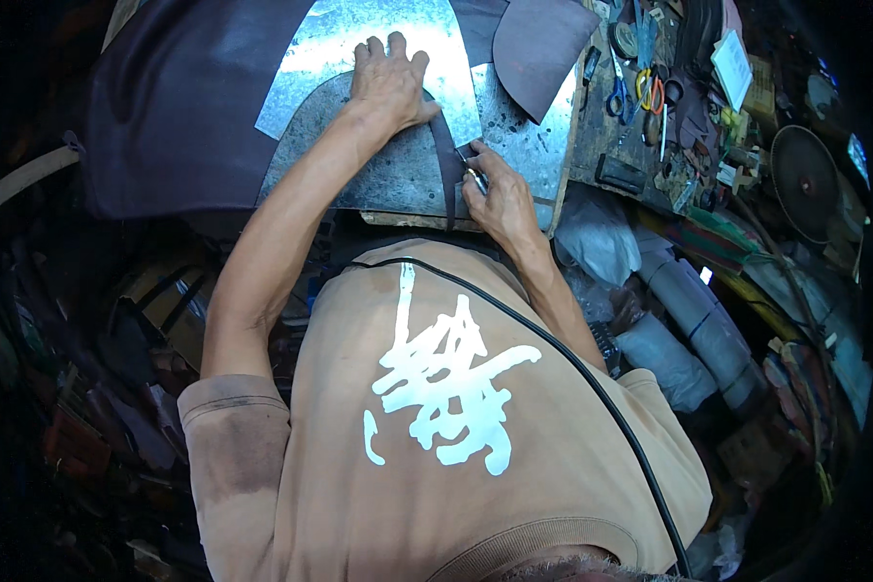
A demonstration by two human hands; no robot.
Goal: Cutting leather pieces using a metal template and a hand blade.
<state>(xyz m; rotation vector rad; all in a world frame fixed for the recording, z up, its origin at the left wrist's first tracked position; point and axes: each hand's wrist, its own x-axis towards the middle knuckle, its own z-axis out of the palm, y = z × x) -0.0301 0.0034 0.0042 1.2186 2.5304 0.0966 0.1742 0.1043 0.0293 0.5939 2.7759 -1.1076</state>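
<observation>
A big dark leather sheet (175,107) lies on the left. Next comes the left hand (388,85), fingers spread out on a shiny curved metal plate (291,92). A thin dark strip (447,175) runs toward the near side. Just right of it, the right hand (504,194) grips a small knife (474,178) by the plate's near right corner. Farther right lie blue scissors (619,81).
</observation>
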